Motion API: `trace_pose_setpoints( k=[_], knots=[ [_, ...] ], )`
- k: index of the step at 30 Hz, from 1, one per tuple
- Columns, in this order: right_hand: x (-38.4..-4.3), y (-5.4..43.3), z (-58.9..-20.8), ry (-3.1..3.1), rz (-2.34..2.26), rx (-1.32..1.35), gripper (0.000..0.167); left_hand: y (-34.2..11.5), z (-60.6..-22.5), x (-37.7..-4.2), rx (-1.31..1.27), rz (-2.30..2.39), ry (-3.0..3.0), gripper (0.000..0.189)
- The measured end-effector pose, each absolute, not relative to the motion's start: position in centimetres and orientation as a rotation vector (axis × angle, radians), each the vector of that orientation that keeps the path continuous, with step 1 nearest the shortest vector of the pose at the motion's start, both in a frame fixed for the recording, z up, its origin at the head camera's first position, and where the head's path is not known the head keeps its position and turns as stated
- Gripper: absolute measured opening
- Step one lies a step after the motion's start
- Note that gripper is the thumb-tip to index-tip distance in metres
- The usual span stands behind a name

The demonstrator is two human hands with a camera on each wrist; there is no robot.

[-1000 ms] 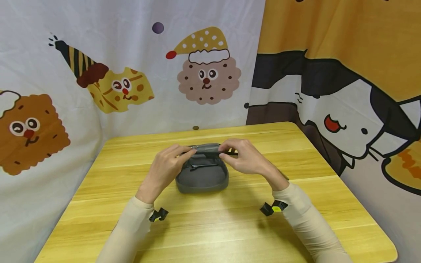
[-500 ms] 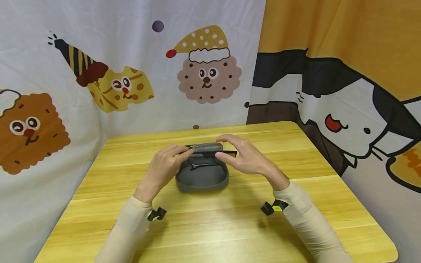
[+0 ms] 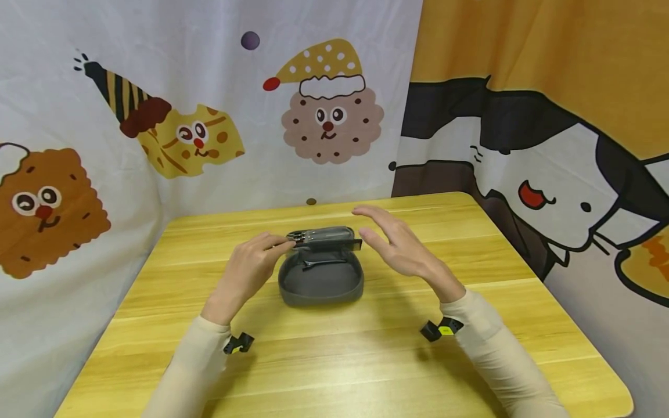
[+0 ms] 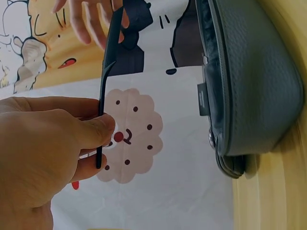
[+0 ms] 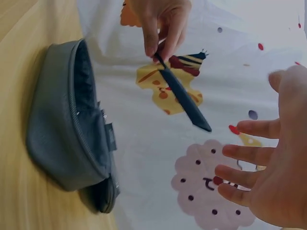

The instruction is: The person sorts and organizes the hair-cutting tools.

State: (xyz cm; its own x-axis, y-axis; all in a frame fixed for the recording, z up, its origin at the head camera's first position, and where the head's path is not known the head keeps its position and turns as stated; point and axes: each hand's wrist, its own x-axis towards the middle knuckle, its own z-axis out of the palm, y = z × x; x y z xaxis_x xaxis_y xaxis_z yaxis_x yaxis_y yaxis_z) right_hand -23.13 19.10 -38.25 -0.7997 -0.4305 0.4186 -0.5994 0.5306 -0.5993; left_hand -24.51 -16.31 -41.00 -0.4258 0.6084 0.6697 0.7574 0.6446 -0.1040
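My left hand (image 3: 251, 261) pinches the narrow end of a slim black tool (image 5: 184, 98) between thumb and fingers. Its far part is broader and flat, with a slanted tip; teeth or an edge do not show. It hangs level above an open grey zip pouch (image 3: 321, 295), which lies on the table with its lid folded back. My right hand (image 3: 394, 244) is off the tool, just right of its free end, fingers spread and nothing in them. From the right wrist view, the right palm (image 5: 283, 177) faces the tool across a gap.
Small shiny items (image 3: 297, 237) show at the left of the pouch's folded-back lid (image 3: 334, 233). The wooden table (image 3: 334, 360) reaches back to a printed curtain (image 3: 209, 58).
My right hand has let go of the black tool and moved right, fingers opening. The left hand has drawn the tool a little to the left. The pouch stays in place.
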Motion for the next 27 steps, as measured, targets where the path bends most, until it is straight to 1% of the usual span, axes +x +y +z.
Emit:
trace_pose_setpoints(
  k=[5,18,27],
  knots=[
    [-23.5,19.9,-39.0,-2.541,1.133,0.838,0.053,-17.2,-41.1,-24.5,-1.043,-0.275,-2.211,0.046],
    [-24.3,20.7,-41.8,-2.665,1.104,0.779,0.053,-18.7,-42.0,-24.5,-1.044,-0.31,-2.263,0.039],
    [-24.5,20.3,-44.0,-2.729,1.022,0.765,0.048,-18.8,-42.3,-24.6,-1.103,-0.32,-2.349,0.043]
  ],
)
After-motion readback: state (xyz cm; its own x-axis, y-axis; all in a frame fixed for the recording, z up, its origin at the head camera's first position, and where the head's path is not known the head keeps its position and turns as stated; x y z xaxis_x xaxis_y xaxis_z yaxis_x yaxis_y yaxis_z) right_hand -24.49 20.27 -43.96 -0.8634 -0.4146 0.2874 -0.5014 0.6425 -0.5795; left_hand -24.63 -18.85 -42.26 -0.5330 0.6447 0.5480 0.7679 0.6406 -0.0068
